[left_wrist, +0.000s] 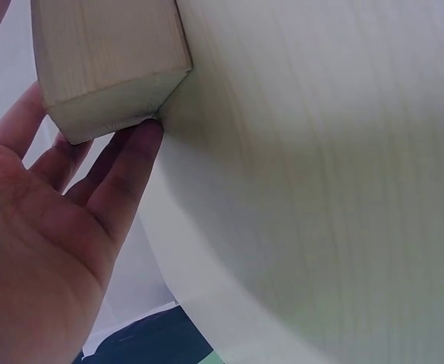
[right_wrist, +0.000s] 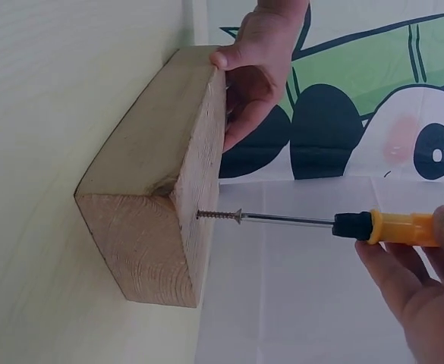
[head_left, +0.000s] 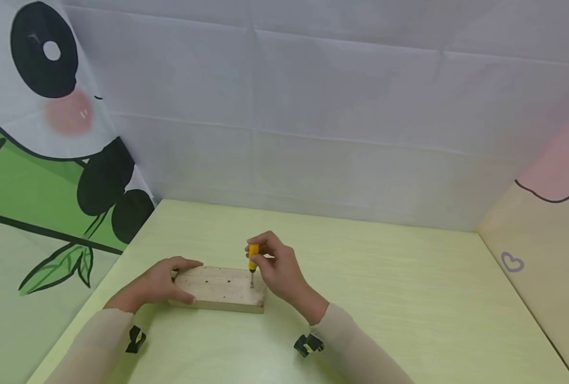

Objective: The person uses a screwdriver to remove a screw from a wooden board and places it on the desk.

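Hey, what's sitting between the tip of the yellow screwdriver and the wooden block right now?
A screw. In the right wrist view it bridges the screwdriver tip and the wooden block, its point just entering the wood. The head view shows it only faintly.

Left wrist view: wood block (left_wrist: pixel 108 64) cut off by top edge, left hand (left_wrist: pixel 47 227) cropped at left and bottom, head view: screw (head_left: pixel 251 281) too small to discern, right wrist view: right hand (right_wrist: pixel 419 296) cut off at corner.
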Demonstrator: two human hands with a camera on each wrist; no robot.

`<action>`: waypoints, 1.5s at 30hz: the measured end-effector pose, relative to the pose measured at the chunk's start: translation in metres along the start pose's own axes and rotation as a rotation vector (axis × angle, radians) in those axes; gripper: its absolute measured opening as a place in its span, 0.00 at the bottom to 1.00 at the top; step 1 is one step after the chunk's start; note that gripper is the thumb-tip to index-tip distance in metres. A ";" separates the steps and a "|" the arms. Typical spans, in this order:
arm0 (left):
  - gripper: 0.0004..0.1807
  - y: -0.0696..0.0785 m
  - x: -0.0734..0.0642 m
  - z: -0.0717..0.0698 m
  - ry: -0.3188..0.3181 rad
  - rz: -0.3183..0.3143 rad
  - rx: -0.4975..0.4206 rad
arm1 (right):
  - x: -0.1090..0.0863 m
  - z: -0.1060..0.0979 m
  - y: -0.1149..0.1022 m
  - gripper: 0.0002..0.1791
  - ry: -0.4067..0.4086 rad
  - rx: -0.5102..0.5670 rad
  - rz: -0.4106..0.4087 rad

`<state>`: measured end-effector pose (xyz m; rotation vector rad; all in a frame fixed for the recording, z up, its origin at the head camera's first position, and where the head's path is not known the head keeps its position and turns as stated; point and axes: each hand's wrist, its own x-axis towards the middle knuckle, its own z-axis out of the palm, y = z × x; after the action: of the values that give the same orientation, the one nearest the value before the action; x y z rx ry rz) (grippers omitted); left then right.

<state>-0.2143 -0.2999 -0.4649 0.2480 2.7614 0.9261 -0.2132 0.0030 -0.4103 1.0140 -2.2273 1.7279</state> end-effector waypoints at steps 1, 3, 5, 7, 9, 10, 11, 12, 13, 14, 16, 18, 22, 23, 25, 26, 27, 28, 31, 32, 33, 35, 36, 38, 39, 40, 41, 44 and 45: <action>0.49 0.000 0.000 0.000 0.000 -0.002 -0.003 | 0.000 0.001 0.000 0.13 0.003 -0.001 0.004; 0.49 -0.001 -0.001 0.000 0.000 -0.005 -0.006 | -0.001 0.002 0.000 0.13 0.016 -0.007 0.003; 0.49 -0.001 -0.001 0.000 0.000 -0.005 -0.006 | -0.001 0.005 0.000 0.13 0.047 -0.031 -0.003; 0.49 -0.002 -0.001 0.000 0.000 -0.005 -0.008 | -0.001 0.006 -0.001 0.13 0.088 -0.052 -0.019; 0.49 -0.002 0.000 0.001 0.000 -0.005 -0.009 | -0.002 0.007 -0.003 0.13 0.130 -0.064 -0.039; 0.49 -0.003 0.000 0.001 0.000 -0.007 -0.012 | -0.002 0.007 -0.006 0.13 0.148 -0.066 -0.048; 0.49 -0.003 0.000 0.001 -0.001 -0.007 -0.015 | -0.002 0.007 -0.010 0.13 0.158 -0.063 -0.061; 0.49 -0.003 0.000 0.001 -0.002 -0.010 -0.020 | -0.002 0.006 -0.015 0.13 0.165 -0.056 -0.070; 0.49 -0.003 0.001 0.001 -0.002 -0.011 -0.019 | -0.002 0.005 -0.020 0.13 0.167 -0.052 -0.073; 0.49 -0.003 0.000 0.001 -0.002 -0.014 -0.020 | -0.003 0.004 -0.025 0.13 0.166 -0.054 -0.085; 0.49 -0.003 0.000 0.001 -0.002 -0.017 -0.019 | -0.003 0.002 -0.030 0.13 0.162 -0.053 -0.093; 0.49 -0.002 0.000 0.001 0.000 -0.017 -0.015 | -0.003 0.002 -0.030 0.13 0.154 -0.048 -0.084; 0.49 0.000 0.000 0.000 0.004 -0.013 -0.013 | -0.002 0.004 -0.016 0.14 0.146 -0.041 -0.056; 0.49 0.001 0.000 0.000 0.004 -0.012 -0.015 | -0.001 0.005 -0.013 0.14 0.143 -0.047 -0.053; 0.48 0.002 0.000 0.000 0.004 -0.013 -0.018 | -0.001 0.006 -0.008 0.14 0.138 -0.045 -0.047; 0.48 0.002 0.000 0.000 0.004 -0.015 -0.018 | -0.001 0.006 -0.006 0.14 0.134 -0.036 -0.043; 0.48 0.002 0.000 0.000 0.001 -0.018 -0.020 | -0.001 0.006 -0.005 0.14 0.130 -0.029 -0.041; 0.48 0.003 -0.001 0.000 0.001 -0.022 -0.022 | -0.001 0.006 -0.004 0.13 0.128 -0.029 -0.041; 0.49 0.003 -0.002 0.000 -0.004 -0.031 -0.025 | -0.002 0.005 -0.004 0.13 0.139 -0.034 -0.044; 0.49 0.003 -0.002 0.000 -0.006 -0.033 -0.026 | -0.002 0.006 -0.004 0.13 0.150 -0.045 -0.048; 0.49 0.003 -0.002 0.000 -0.007 -0.035 -0.026 | -0.002 0.005 -0.004 0.12 0.162 -0.056 -0.053; 0.49 0.003 -0.003 0.000 -0.008 -0.036 -0.025 | -0.002 0.005 -0.004 0.12 0.185 -0.074 -0.060; 0.49 0.003 -0.003 0.000 -0.008 -0.035 -0.024 | -0.002 0.005 -0.003 0.12 0.194 -0.077 -0.059; 0.49 0.003 -0.002 0.000 -0.006 -0.034 -0.021 | -0.001 0.005 -0.002 0.12 0.203 -0.076 -0.053; 0.49 0.003 -0.002 0.000 -0.005 -0.032 -0.020 | -0.001 0.005 -0.002 0.12 0.204 -0.072 -0.049; 0.49 0.002 -0.002 0.000 -0.006 -0.031 -0.020 | -0.001 0.005 -0.001 0.12 0.204 -0.069 -0.044; 0.49 0.002 -0.002 -0.001 -0.005 -0.031 -0.017 | -0.001 0.005 -0.001 0.12 0.204 -0.065 -0.041; 0.49 0.001 -0.002 -0.001 -0.004 -0.025 -0.013 | -0.001 0.005 -0.001 0.13 0.198 -0.054 -0.033; 0.49 0.001 -0.002 -0.001 -0.004 -0.022 -0.012 | -0.001 0.005 -0.001 0.13 0.194 -0.047 -0.034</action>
<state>-0.2125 -0.3006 -0.4632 0.2167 2.7491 0.9350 -0.2102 -0.0013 -0.4120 0.8306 -2.1078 1.6739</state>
